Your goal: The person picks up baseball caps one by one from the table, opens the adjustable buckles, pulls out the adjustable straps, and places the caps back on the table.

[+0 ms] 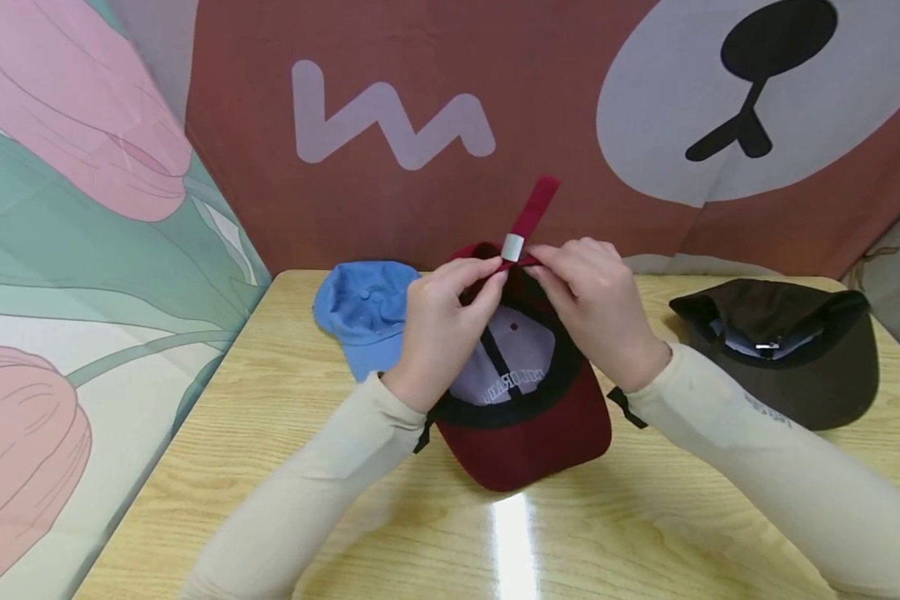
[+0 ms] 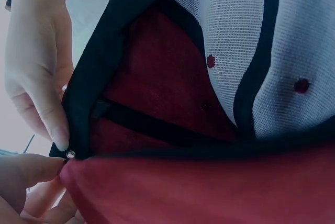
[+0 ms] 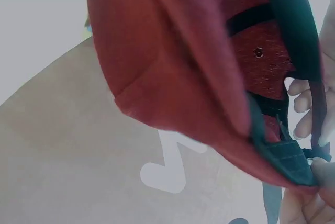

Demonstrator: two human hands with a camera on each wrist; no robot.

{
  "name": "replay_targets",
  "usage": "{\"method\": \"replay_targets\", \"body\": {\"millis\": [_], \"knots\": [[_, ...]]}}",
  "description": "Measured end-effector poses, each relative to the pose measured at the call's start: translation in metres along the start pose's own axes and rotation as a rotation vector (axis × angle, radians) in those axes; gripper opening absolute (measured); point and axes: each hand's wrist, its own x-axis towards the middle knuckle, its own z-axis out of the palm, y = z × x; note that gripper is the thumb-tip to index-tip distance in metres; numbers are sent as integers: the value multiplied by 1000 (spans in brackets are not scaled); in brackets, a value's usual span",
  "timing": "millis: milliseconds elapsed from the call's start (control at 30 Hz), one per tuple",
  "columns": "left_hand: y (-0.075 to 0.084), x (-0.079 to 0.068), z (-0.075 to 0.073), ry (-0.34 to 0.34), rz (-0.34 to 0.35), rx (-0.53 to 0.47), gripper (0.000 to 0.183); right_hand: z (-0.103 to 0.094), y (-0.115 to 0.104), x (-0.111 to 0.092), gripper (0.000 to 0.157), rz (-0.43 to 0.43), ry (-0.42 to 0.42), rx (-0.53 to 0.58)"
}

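A dark red baseball cap (image 1: pixel 528 462) is held with its inside towards me and its brim pointing down at the near side. My left hand (image 1: pixel 450 321) pinches the cap's back strap just left of a silver buckle (image 1: pixel 512 247). On the other side, my right hand (image 1: pixel 596 312) pinches the back edge between thumb and forefinger. The loose red strap end (image 1: pixel 536 207) sticks up through the buckle. Black sweatband and pale lining with reversed lettering show inside. In the left wrist view, fingertips of both hands meet near a small metal snap (image 2: pixel 70 154).
A light blue cap (image 1: pixel 363 304) lies at the left back of the wooden table (image 1: pixel 270 467), partly behind my left hand. To the right rests a dark brown cap (image 1: pixel 832 375) with its opening showing. A printed cloth (image 1: pixel 540 100) hangs along the table's far edge.
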Motion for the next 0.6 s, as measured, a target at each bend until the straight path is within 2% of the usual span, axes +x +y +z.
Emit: {"method": "replay_targets", "body": {"millis": [167, 300, 467, 600], "knots": [[0, 0, 2, 3, 9, 11, 20, 0, 1, 1, 14, -28, -19, -18], [-1, 0, 3, -3, -3, -12, 18, -2, 1, 2, 14, -60, -55, -62], [0, 0, 3, -26, -15, -21, 14, -5, -1, 3, 13, -51, -98, -92], [0, 0, 3, -33, -14, -27, 14, -7, 0, 4, 12, -43, -100, -94]]}}
